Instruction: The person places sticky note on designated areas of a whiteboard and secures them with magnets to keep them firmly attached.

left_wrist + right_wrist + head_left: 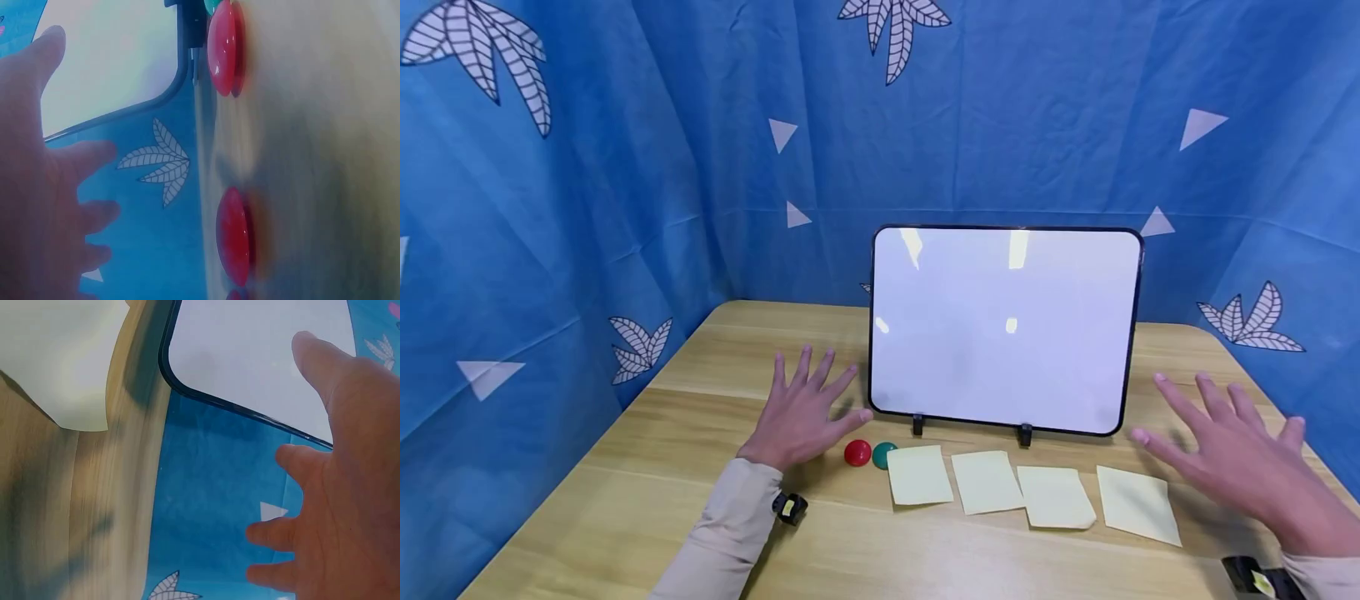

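Four yellow notes (987,482) and a red disc (857,452) lie in front of the whiteboard (962,358), toward the far edge of the worktop (625,500). The left hand (805,421) and right hand (1247,458) spread wide, holding nothing; no grasp seems begun, and any would call for a pinch.

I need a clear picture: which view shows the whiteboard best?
The head view, where the whiteboard shows whole and uncovered. The left wrist view has only its lower left part, partly behind the left hand; the right wrist view only its lower right part, partly behind the right hand.
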The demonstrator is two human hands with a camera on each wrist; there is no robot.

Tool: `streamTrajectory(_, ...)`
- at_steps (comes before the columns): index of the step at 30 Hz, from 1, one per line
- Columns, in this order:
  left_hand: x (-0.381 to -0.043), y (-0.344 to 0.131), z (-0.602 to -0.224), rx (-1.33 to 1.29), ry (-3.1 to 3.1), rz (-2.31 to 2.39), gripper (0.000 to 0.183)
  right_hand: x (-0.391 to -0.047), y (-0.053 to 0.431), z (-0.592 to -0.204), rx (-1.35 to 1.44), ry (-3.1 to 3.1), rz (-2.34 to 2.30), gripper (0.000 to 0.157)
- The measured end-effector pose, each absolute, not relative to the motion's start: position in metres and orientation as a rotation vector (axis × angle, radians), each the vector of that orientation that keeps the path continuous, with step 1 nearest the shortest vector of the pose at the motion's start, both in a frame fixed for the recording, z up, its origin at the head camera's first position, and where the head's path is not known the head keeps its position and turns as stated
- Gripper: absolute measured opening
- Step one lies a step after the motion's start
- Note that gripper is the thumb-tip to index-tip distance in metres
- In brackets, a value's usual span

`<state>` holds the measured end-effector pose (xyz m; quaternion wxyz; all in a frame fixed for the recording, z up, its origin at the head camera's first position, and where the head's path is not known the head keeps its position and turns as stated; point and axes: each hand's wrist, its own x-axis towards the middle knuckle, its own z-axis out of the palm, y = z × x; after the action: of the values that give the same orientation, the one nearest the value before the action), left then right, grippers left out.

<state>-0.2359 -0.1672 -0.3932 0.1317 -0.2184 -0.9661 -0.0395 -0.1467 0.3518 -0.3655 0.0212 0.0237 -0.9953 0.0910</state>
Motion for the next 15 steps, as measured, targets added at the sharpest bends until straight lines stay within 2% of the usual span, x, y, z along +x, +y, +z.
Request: streamTrajectory(15, -0.221, -0.165, -0.392, -0.667, -2.794, -0.074, 0.083, -0.135, 0.340, -0.367, 0.105, -3.057, 0.235, 0.090)
